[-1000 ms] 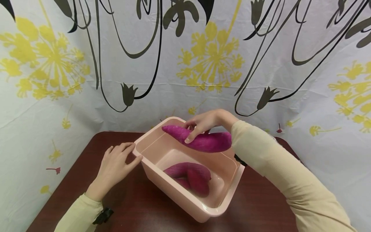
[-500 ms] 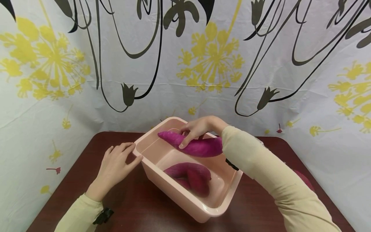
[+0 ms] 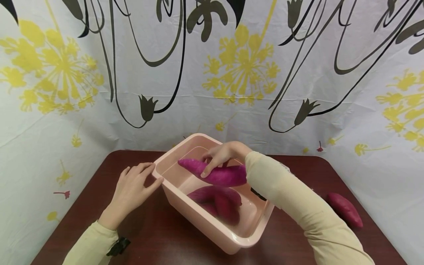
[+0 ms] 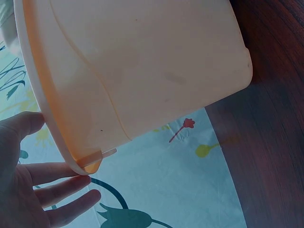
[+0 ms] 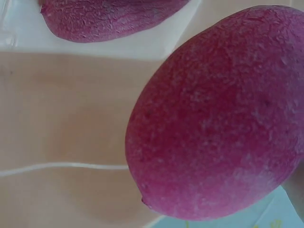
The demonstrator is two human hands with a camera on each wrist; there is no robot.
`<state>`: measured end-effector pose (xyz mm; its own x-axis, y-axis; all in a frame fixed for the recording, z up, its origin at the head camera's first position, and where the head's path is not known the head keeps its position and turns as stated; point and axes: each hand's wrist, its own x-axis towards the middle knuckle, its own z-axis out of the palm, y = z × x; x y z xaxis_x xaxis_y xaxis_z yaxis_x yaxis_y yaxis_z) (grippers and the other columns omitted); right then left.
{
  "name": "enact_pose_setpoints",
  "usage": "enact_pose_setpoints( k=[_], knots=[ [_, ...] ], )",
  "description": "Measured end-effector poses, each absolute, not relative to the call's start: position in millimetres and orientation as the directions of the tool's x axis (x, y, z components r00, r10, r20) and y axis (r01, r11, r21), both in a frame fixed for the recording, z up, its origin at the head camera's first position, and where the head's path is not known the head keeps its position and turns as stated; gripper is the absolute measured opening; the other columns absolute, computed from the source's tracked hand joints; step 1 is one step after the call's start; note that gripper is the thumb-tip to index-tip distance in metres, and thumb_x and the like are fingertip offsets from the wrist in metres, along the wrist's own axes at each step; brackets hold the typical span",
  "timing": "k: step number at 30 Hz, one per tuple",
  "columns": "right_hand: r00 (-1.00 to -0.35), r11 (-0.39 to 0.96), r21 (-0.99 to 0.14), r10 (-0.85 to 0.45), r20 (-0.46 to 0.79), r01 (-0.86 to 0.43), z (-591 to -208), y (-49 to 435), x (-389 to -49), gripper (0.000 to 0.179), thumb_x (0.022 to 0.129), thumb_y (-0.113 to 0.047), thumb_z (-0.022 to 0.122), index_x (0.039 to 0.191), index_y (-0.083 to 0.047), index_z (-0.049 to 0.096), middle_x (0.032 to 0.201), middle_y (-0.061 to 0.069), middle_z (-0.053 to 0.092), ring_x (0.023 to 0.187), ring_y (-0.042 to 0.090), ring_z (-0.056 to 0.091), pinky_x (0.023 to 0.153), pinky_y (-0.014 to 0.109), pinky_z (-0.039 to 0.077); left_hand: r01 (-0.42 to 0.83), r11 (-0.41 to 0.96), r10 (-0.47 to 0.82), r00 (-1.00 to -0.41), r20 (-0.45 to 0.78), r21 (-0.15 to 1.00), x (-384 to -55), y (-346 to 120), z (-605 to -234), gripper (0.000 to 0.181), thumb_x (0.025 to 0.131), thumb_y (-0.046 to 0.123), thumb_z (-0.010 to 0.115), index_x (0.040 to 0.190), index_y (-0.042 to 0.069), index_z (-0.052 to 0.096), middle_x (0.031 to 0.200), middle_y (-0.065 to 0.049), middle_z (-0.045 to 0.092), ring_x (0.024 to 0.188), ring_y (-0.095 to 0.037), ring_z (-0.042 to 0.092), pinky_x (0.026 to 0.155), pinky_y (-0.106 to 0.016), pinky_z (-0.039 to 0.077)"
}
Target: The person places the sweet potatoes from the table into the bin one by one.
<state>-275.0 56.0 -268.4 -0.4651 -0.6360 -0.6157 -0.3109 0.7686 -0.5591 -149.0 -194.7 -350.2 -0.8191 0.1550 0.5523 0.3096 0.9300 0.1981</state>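
Note:
In the head view my right hand [image 3: 222, 154] grips a long purple sweet potato [image 3: 228, 177] from above, thumb on the near side, inside the top of a pink plastic basin [image 3: 202, 217]. Its blunt end fills much of the right wrist view. Below it, more sweet potatoes [image 3: 228, 209] lie on the basin floor, partly overlapping. With fingers spread and nearly straight, my left hand [image 3: 130, 189] touches the basin's left corner. The left wrist view has the thumb and fingertips against the rim [image 4: 40, 99].
A reddish sweet potato [image 3: 344, 209] lies on the dark wooden table [image 3: 149, 235], right of the basin beside my right sleeve [image 3: 291, 195]. A patterned cloth [image 3: 185, 106] hangs behind the table and along its sides.
My right hand has moved down and left, lowering the sweet potato into the basin. The sweet potato on the table has come into sight from behind the right sleeve. The left hand stays put.

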Motion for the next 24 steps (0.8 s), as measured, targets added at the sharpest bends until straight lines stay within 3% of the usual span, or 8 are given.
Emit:
enact_pose_setpoints(
  k=[24],
  knots=[
    [-0.394,0.790,-0.466,-0.606,-0.691,-0.397,-306.0,43.3,-258.6,0.043,0.072,-0.037,0.069,0.107,-0.019,0.051,0.100,0.000,0.053,0.087,0.011,0.055,0.068,0.029,0.049,0.292,0.933,0.145,-0.839,0.525,0.208,-148.6,-194.5,-349.2,0.053,0.078,0.039,0.061,0.112,0.000,0.060,0.108,-0.016,0.056,0.097,-0.032,0.050,0.088,-0.057,0.027]
  ],
)
